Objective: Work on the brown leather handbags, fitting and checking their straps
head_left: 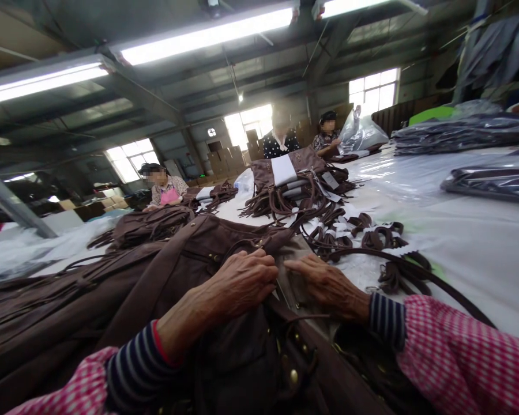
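A dark brown fabric bag with brass studs and thin straps lies right in front of me, its beige lining showing at the top. My left hand is closed on the upper edge of the brown fabric, fingers curled over it. To its right, my right hand rests at the beige lining, its index finger and thumb toward the left hand; its lower fingers are curled and partly hidden. More brown bags are piled to the left.
Beyond the hands, stacked brown bags with white bands and coiled straps lie on the white table. Plastic-wrapped packs are at the right. Several people work at the far side, one holding a clear plastic bag.
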### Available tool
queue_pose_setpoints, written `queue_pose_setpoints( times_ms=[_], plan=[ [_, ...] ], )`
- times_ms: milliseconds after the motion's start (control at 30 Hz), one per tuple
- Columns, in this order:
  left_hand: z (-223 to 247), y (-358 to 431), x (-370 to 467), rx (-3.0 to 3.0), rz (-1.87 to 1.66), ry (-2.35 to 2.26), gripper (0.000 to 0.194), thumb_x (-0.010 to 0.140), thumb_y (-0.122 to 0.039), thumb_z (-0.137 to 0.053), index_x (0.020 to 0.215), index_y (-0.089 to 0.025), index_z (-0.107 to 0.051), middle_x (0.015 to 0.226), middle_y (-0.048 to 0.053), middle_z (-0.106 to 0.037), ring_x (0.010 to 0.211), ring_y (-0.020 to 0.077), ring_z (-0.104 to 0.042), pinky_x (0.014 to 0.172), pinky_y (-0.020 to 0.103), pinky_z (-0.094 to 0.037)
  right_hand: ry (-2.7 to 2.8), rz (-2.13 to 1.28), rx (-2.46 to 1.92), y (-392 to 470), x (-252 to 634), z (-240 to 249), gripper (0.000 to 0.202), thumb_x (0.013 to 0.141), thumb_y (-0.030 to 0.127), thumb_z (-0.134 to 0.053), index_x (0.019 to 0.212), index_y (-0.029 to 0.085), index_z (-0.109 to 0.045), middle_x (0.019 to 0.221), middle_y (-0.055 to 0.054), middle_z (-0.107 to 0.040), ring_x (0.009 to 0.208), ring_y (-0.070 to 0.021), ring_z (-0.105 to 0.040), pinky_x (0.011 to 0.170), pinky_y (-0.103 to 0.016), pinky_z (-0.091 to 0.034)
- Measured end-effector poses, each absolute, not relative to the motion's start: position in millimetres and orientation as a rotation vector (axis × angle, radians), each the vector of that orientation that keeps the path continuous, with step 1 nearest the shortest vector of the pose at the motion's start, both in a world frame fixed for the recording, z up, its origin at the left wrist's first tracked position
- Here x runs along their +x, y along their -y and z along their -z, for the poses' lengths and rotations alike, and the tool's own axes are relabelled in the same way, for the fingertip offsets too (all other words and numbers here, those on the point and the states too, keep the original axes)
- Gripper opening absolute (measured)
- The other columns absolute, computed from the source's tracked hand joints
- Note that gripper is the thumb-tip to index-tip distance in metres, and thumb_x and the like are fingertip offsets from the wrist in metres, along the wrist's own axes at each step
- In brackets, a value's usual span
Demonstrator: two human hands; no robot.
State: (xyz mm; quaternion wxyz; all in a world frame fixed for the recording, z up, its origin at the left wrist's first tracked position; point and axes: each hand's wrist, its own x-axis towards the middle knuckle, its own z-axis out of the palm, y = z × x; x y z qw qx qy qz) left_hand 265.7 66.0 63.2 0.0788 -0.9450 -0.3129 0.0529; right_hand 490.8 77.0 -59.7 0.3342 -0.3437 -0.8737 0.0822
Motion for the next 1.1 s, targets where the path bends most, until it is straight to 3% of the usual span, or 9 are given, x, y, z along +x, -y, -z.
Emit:
queue_pose_setpoints(
  times_ms=[133,233,333,467,600,700,800,900,1100],
  plan=[
    [-63,-64,267,-2.817,-0.162,0.913,0.018,0.100,-0.028,-0.051,0.085,-0.021,-0.058,0.096,0.000,-0.063,0.095,0.0166,-0.055,0.084,0.033,-0.038,2.150,-0.440,-1.064,-57,502,52,0.017,0.094,0.030,-0.057,0.108,0.020,-0.061,0.104,-0.007,-0.063,0.094,-0.0208,-0.059,0.084,-0.035,-0.047],
    [-58,-66,267,-2.761,-0.137,0.883,0.010,0.096,-0.027,-0.056,0.090,-0.022,-0.062,0.118,0.002,-0.065,0.110,0.0198,-0.055,0.091,0.038,-0.038,2.273,-0.516,-1.090,-48,500,46,0.014,0.092,0.034,-0.062,0.096,0.020,-0.061,0.099,-0.004,-0.062,0.086,-0.0186,-0.059,0.076,-0.031,-0.045],
    [-53,-69,264,-2.690,-0.105,0.883,0.016,0.092,-0.030,-0.060,0.106,-0.022,-0.065,0.154,0.006,-0.045,0.136,0.0252,-0.043,0.108,0.047,-0.032,2.311,-0.683,-1.037,-49,494,41,0.010,0.090,0.027,-0.061,0.085,0.019,-0.060,0.089,-0.003,-0.063,0.080,-0.0166,-0.058,0.072,-0.028,-0.043],
    [-54,-71,259,-2.605,-0.114,0.900,0.028,0.090,-0.043,-0.063,0.106,-0.020,-0.068,0.164,0.010,-0.027,0.151,0.0324,-0.022,0.118,0.060,-0.019,2.260,-0.839,-0.996,-50,490,34,0.010,0.082,0.021,-0.063,0.076,0.018,-0.057,0.075,-0.001,-0.060,0.069,-0.0148,-0.054,0.062,-0.025,-0.039],
    [-58,-74,262,-2.564,-0.085,0.799,0.033,0.094,-0.048,-0.059,0.092,-0.018,-0.073,0.150,0.013,-0.050,0.150,0.0290,-0.027,0.121,0.055,-0.018,2.317,-0.705,-0.992,-45,489,31,0.010,0.080,0.015,-0.060,0.074,0.019,-0.053,0.069,0.001,-0.057,0.063,-0.0136,-0.050,0.059,-0.024,-0.035],
    [-60,-78,266,-2.562,-0.069,0.768,0.040,0.098,-0.047,-0.054,0.082,-0.017,-0.073,0.110,0.013,-0.073,0.137,0.0268,-0.048,0.121,0.049,-0.022,2.386,-0.486,-1.001,-55,485,35,0.010,0.079,0.011,-0.057,0.076,0.019,-0.052,0.070,0.000,-0.058,0.063,-0.0140,-0.050,0.060,-0.025,-0.033],
    [-65,-84,269,-2.558,-0.107,0.891,0.056,0.101,-0.052,-0.042,0.071,-0.015,-0.071,0.077,0.012,-0.071,0.096,0.0255,-0.068,0.103,0.043,-0.041,2.349,-0.234,-1.105,-85,476,42,0.008,0.081,0.010,-0.055,0.081,0.019,-0.054,0.075,-0.002,-0.061,0.068,-0.0162,-0.054,0.064,-0.026,-0.033],
    [-68,-94,275,-2.518,-0.141,1.026,0.060,0.102,-0.053,-0.038,0.069,-0.015,-0.069,0.066,0.011,-0.066,0.072,0.0249,-0.065,0.082,0.041,-0.045,2.229,-0.138,-1.173,-118,465,49,0.008,0.086,0.010,-0.053,0.086,0.018,-0.056,0.081,-0.005,-0.063,0.078,-0.0186,-0.059,0.069,-0.027,-0.036],
    [-38,-118,291,-2.492,-0.202,0.848,0.018,0.096,-0.017,-0.047,0.097,-0.014,-0.064,0.069,0.006,-0.060,0.067,0.0209,-0.058,0.084,0.041,-0.038,2.019,-0.172,-1.095,-137,455,73,0.017,0.083,0.003,-0.044,0.087,0.018,-0.053,0.086,-0.006,-0.064,0.080,-0.0187,-0.060,0.070,-0.026,-0.038]
  ],
)
